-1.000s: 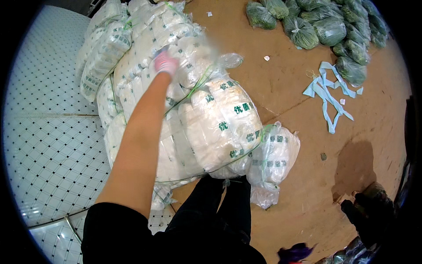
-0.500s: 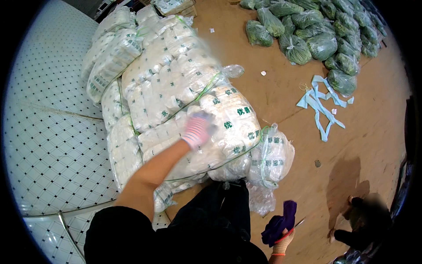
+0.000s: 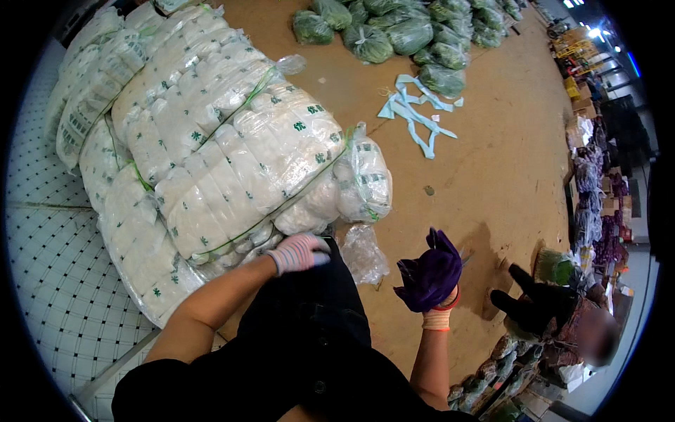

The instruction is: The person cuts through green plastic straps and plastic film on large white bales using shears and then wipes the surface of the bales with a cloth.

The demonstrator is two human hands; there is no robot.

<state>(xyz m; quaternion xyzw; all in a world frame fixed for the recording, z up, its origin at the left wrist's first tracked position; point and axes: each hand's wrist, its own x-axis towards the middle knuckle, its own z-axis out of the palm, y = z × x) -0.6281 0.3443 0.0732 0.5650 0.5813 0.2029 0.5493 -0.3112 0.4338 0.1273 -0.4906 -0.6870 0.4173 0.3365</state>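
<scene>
1. Left hand (image 3: 302, 254), one of two, in a pink-striped glove: at the near edge of the white stack, back upward; I cannot tell whether its fingers are open or closed, or whether they touch the plastic.
2. Right hand (image 3: 443, 306), in an orange-cuffed glove: well apart from the stack, to its right, gripping one purple cloth bundle (image 3: 429, 274) that hides most of the fingers; one pointed metal tip shows beside the cloth.
3. White stack (image 3: 232, 155): many clear-wrapped bundles, too closely packed to count, bound with at least two green cords (image 3: 253, 91).
4. Crumpled clear plastic (image 3: 363, 254): one piece, just beside the stack's near right end.
5. Pale blue strips (image 3: 415, 109): one tangle, right of the stack.
6. Green-filled bags (image 3: 411, 35): over ten, beyond the stack's far right side.
7. Co-worker (image 3: 555, 309): one, well right of the stack.
</scene>
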